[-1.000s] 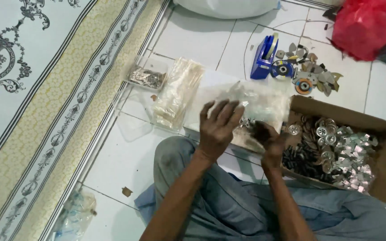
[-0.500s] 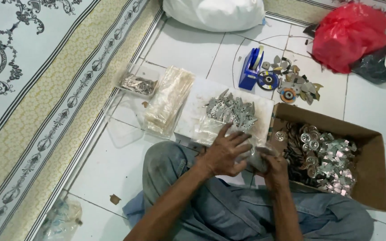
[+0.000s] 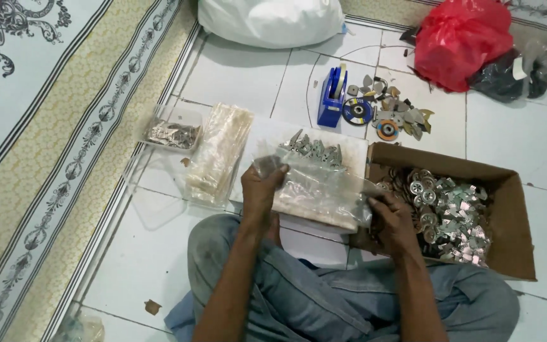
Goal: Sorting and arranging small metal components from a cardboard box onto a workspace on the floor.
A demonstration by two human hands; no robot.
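I sit on the tiled floor (image 3: 235, 76) beside a patterned carpet (image 3: 52, 126), so the stock stays in reach. The cardboard box (image 3: 508, 209) of metal parts lies at my right knee. My left hand (image 3: 262, 190) and right hand (image 3: 392, 218) stretch a clear plastic bag (image 3: 314, 187) between them over the white board (fingers pinched on its ends), holding it taut.

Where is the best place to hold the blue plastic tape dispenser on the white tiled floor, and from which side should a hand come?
Grip the blue plastic tape dispenser across its two flat long sides, coming from above. It stands upright and narrow, and small metal pieces crowd its right side, so a top approach looks clearest.
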